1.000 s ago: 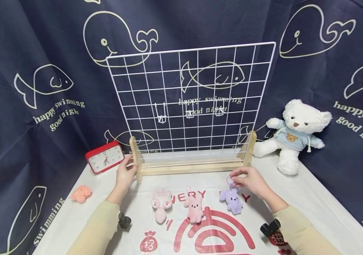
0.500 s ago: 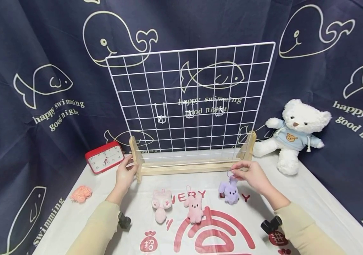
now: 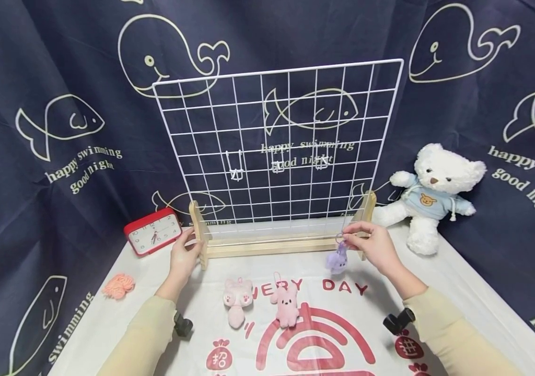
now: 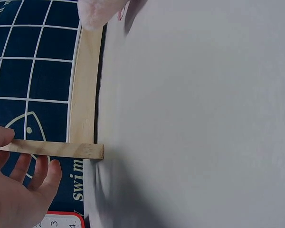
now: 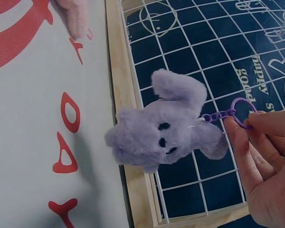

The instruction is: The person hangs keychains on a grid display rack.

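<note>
My right hand [image 3: 374, 247] pinches the purple ring [image 5: 243, 113] of a plush keychain between thumb and fingers. From its short chain the purple plush keychain [image 5: 154, 133] hangs, a small animal with dark eyes, in front of the rack's lower right. My left hand [image 3: 185, 255] holds the left wooden upright [image 4: 52, 148] of the stand, thumb on one side and fingers on the other. White wire hooks [image 3: 236, 172] hang on the white grid panel [image 3: 291, 112], three in a row. Two pink plush keychains lie on the table, one with paw prints [image 3: 237, 300] and one with a face [image 3: 288, 305].
A red alarm clock [image 3: 153, 231] stands just left of the rack, with a bundle of orange yarn [image 3: 118, 285] nearer. At the right sits a white teddy bear [image 3: 432, 201] in a blue top. Dark printed cloth [image 3: 70, 57] hangs behind.
My right hand has lifted the purple plush keychain off the table and moved it up and back toward the grid. My left hand stays at the wooden upright.
</note>
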Demonstrator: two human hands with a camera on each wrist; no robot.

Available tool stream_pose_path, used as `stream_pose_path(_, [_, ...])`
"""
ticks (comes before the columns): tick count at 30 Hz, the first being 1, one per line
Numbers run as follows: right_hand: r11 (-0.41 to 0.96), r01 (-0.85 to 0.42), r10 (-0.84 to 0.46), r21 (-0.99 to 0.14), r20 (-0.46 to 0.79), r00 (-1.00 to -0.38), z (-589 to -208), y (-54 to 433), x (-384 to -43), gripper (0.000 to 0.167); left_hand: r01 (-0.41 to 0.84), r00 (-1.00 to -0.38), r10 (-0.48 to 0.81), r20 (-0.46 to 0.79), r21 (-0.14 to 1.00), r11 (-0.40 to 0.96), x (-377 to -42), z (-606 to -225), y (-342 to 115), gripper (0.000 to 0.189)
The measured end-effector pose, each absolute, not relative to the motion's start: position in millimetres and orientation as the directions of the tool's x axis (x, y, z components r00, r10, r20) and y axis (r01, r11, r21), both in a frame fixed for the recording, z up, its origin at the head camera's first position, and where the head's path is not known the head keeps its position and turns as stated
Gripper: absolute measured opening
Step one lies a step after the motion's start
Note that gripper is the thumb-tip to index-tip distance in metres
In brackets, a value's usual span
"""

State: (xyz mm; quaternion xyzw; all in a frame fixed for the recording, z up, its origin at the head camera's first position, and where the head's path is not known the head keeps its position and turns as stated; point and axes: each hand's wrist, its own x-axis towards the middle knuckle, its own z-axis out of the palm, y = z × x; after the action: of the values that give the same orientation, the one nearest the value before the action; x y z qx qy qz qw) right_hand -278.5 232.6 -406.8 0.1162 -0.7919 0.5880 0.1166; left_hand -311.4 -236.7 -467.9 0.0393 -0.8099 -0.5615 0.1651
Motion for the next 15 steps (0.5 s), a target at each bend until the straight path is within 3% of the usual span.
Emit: stream_pose_path(15, [0.305, -0.418, -0.009, -0.856, 0.436, -0.900, -389.7, 231.1, -279.9, 0.017, 0.124, -0.944, -0.246, 0.221, 0.926, 0.356, -312.3, -468.9, -237.5, 0.051])
